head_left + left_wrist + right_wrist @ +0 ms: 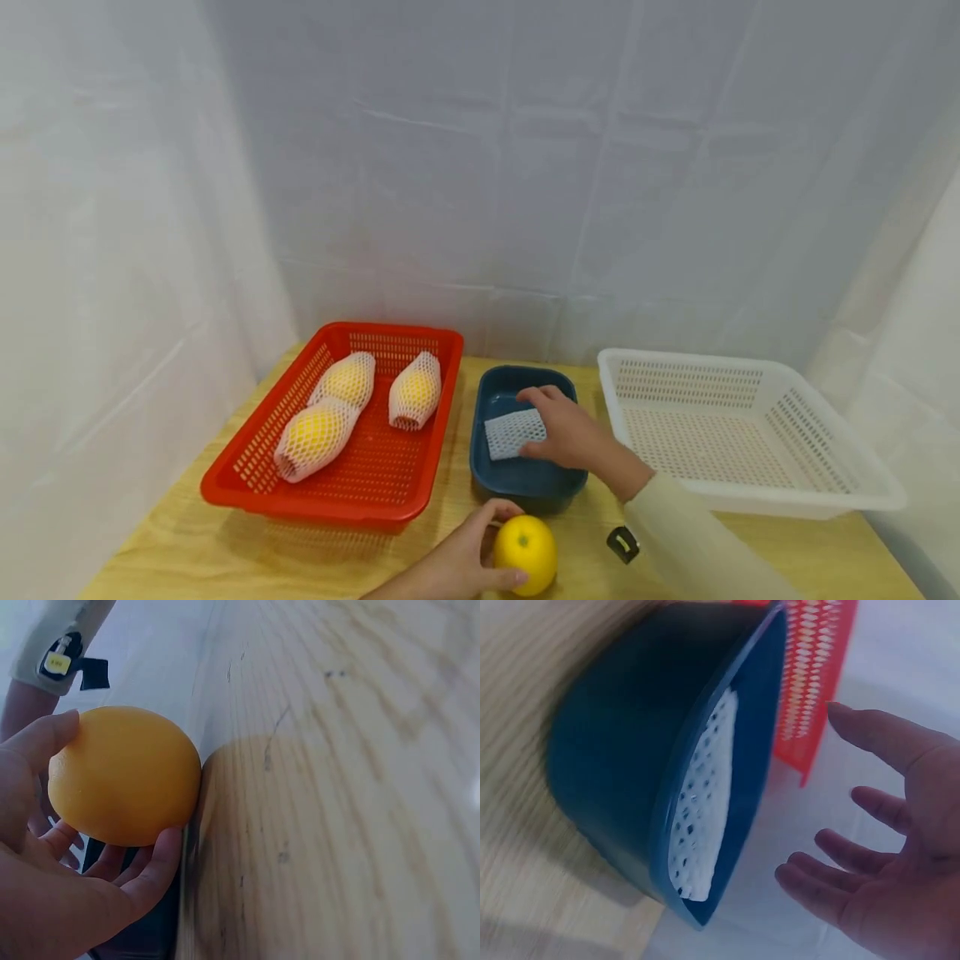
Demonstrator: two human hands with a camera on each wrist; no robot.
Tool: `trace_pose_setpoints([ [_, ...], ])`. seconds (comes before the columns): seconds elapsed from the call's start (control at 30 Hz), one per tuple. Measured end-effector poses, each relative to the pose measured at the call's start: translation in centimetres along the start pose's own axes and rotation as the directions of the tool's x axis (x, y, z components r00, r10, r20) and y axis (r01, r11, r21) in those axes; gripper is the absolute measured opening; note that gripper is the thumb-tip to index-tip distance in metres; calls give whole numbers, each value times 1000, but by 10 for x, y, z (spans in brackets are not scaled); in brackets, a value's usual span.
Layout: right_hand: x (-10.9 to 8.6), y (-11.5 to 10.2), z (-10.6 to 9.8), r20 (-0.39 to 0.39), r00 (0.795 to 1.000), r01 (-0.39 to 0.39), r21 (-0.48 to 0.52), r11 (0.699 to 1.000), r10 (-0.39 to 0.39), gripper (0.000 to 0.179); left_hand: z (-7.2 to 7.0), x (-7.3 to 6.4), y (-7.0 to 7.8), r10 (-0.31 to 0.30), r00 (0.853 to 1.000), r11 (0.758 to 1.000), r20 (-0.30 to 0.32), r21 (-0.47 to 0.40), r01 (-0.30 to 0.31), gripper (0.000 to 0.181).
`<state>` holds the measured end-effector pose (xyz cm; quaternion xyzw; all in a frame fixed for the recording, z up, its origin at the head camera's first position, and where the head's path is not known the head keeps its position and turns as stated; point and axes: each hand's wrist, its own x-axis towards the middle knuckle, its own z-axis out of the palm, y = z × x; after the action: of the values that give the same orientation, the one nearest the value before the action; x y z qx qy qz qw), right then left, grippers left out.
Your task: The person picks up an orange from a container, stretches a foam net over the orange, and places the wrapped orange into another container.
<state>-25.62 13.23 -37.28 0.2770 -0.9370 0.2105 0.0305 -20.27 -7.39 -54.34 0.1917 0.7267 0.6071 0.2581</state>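
Note:
My left hand [474,557] holds a round yellow fruit [527,554] near the table's front, thumb on one side and fingers curled round the other. In the left wrist view the fruit [124,776] looks more orange and sits close to the wooden surface. Over the dark blue bin [527,482] hovers my right hand [572,433], its fingers spread and loosely bent. A white foam net sleeve [513,434] lies flattened in that bin. From the right wrist, a gap shows between the fingers and the net sleeve [703,814].
A red basket [442,400] at left contains several yellow fruits in white foam nets [315,435]. To the right stands a white perforated basket [757,492]. A small black object [622,544] shows beside the right sleeve. White sheets hang behind and at both sides.

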Motion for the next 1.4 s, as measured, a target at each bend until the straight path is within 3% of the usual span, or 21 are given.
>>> trace_pose_setpoints([
  [0.1,10,3,6,53,998,-12,-53,999,15,67,3,-8,13,-3,1000,1000,5,-11,3,66],
  [0.27,24,9,15,131,988,-61,-149,987,81,72,17,-36,69,-38,999,999,-17,10,38,62],
  [0.37,28,13,20,150,982,-85,-212,974,118,77,14,-32,58,-34,999,999,-4,-12,34,62],
  [0.5,30,19,21,154,977,-100,-269,958,146,76,3,-7,14,-16,1000,999,23,-37,17,65],
  [0.57,30,23,22,166,975,-94,-288,953,146,74,6,-9,21,-14,1000,1000,10,-24,14,64],
  [0.6,31,25,23,174,974,-90,-294,952,146,73,3,-3,9,-12,1000,999,22,-35,13,65],
  [0.8,31,30,30,183,977,-54,-302,952,113,65,2,1,-3,-7,998,997,57,-79,12,67],
  [0.97,32,36,35,78,996,-16,-282,959,40,41,3,-2,4,4,997,995,77,-100,4,66],
  [1.1,32,39,38,1,999,41,-281,959,-42,24,8,-14,28,27,997,998,72,-60,-23,64],
  [1.23,31,40,38,-56,993,90,-255,963,-108,21,11,-26,51,25,998,1000,56,8,-25,62],
  [1.4,29,39,35,-106,986,103,-210,972,-127,25,9,-31,61,-5,998,1000,57,7,4,62],
])
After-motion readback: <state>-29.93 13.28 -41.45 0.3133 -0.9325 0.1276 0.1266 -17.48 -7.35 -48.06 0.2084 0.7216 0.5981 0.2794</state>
